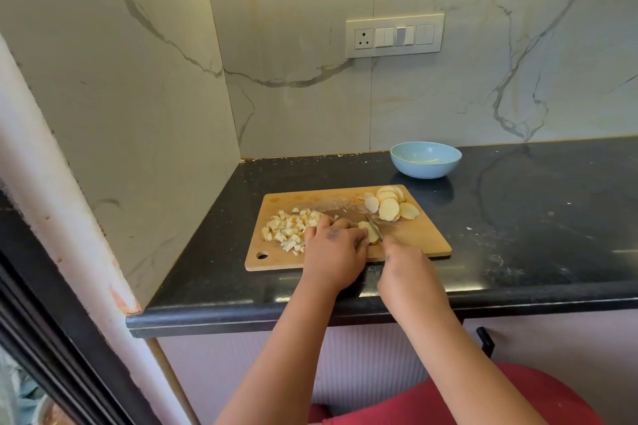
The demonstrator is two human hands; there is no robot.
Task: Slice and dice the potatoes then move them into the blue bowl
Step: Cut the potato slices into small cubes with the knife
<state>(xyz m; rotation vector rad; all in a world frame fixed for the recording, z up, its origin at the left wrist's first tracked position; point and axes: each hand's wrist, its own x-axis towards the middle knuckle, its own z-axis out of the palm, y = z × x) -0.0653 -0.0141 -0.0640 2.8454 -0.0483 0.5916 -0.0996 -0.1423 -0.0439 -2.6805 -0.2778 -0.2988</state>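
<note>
- The right hand (pixel 402 254) has its grip curled round the handle of a knife (pixel 375 228), whose blade slants away toward the far side of the cutting board (pixel 424 238).
- The left hand (pixel 333 243) lies palm down just beside the blade, its grip clamped with bent fingers on a potato slice (pixel 366 230) pinned to the board.
- A pile of diced potato (pixel 288 226) sits on the board's left part, touching the left hand's fingers.
- A fan of uncut potato slices (pixel 390 205) rests at the board's far right corner.
- The blue bowl (pixel 425 159) stands on the black desk (pixel 518 217) beyond the board, near the desk's back edge, with no potato seen in it.
- Both forearms reach in over the desk's front edge, converging at the board.
- The desk fills a corner of veined marble wall; a switch panel (pixel 394 35) is set in the back wall above the bowl.
</note>
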